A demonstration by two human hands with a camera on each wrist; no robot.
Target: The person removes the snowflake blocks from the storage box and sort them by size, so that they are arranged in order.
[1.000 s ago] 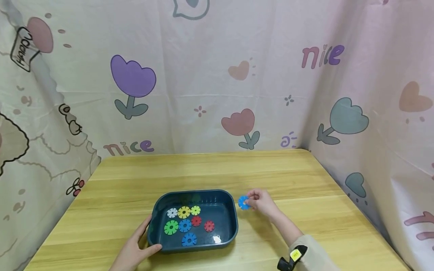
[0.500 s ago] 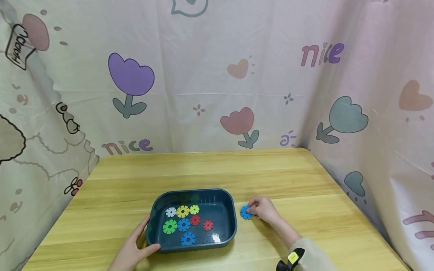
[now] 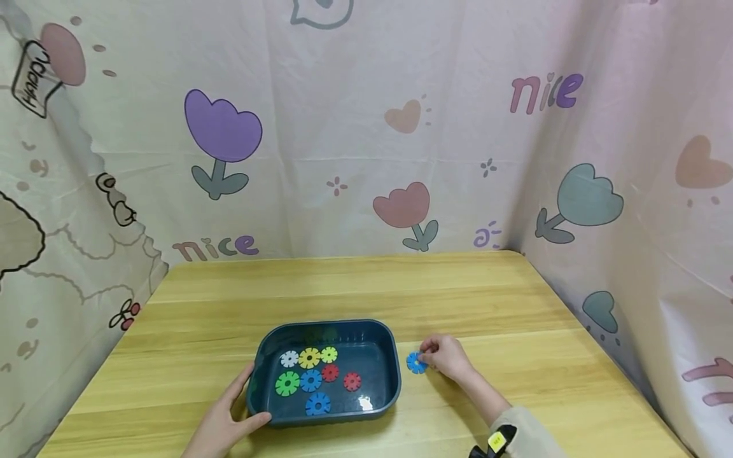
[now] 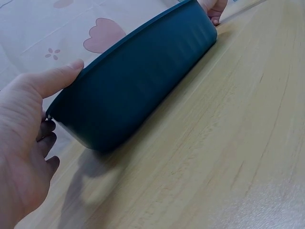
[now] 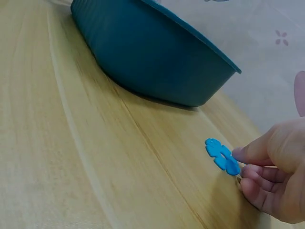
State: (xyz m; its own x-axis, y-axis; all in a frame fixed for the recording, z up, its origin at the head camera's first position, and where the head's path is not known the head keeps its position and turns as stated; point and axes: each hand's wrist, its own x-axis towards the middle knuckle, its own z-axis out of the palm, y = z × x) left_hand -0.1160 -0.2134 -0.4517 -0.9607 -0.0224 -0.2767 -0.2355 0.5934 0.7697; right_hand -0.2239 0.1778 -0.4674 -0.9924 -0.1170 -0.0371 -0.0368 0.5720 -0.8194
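From the head camera, a dark teal tray [image 3: 395, 372] is seen on a wooden table [image 3: 515, 305], with a flower-printed curtain [image 3: 366, 127] hung behind and along both sides. Eight flat plastic gear pieces are lying inside the tray: white, two yellow, green, two red and two blue. The tray's near left corner is grasped by the left hand [image 3: 226, 423], thumb along the front rim. Just right of the tray, a blue gear piece [image 3: 416, 362] is pinched by the right hand [image 3: 446, 357], low over the table.

From the left wrist camera, only the tray's ribbed outer wall [image 4: 143, 90] is shown; the thumb is laid on the rim and the fingers are curled under the corner. The pieces inside are hidden here.

From the right wrist camera, the blue piece [image 5: 222, 157] is held on edge between thumb and fingertips [image 5: 252, 151], at or just above the wood, apart from the tray.
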